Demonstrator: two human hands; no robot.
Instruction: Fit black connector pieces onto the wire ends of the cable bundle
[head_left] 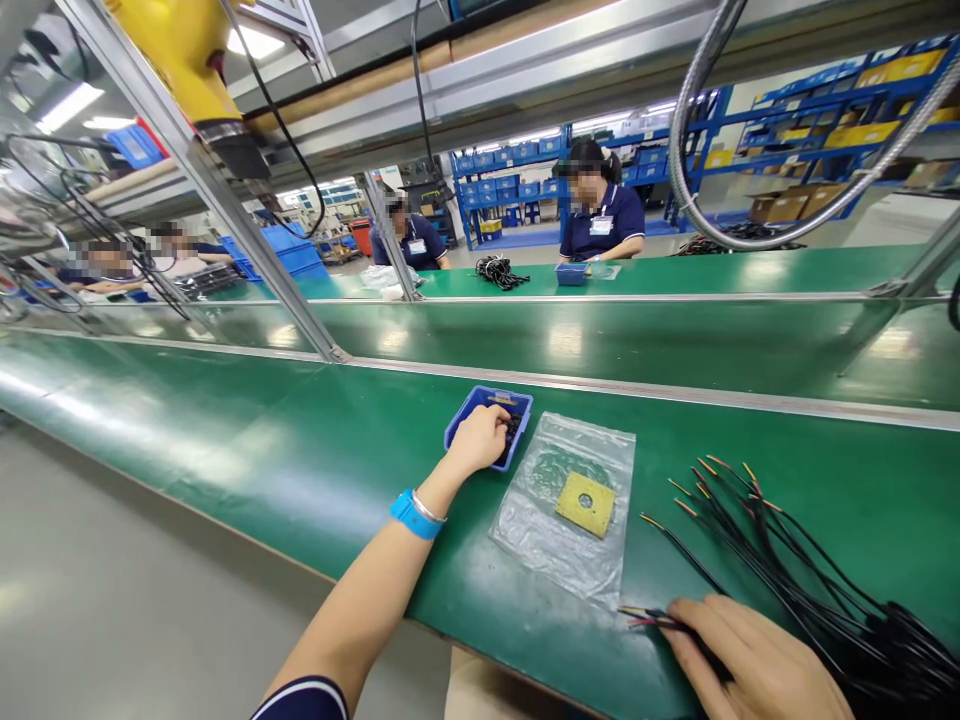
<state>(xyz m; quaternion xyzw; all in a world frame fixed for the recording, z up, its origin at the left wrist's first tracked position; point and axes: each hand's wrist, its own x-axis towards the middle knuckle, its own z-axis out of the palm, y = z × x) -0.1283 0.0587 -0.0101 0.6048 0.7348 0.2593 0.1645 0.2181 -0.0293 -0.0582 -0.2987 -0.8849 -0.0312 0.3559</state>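
Observation:
My left hand (pixel 480 440) reaches into a small blue bin (pixel 451 437) that holds little black parts (pixel 514 428). Its fingers are bent together among those parts, and whatever they pinch is hidden. At the lower right, my right hand (pixel 757 660) is closed around a black cable (pixel 675 622) whose stripped end shows thin coloured wires. Between the hands lies a clear plastic zip bag (pixel 540 540), flat on the bench. A yellow square plate (pixel 586 504) with a round hole rests on or in the bag; I cannot tell which.
A bundle of black cables (pixel 795 570) with bare ends spreads over the green bench (pixel 300 420) at the right. Metal frame posts (pixel 247 230) rise along the bench. Across the line, a co-worker (pixel 600 215) sits by another blue bin (pixel 571 275). A metal hose (pixel 686 180) hangs above.

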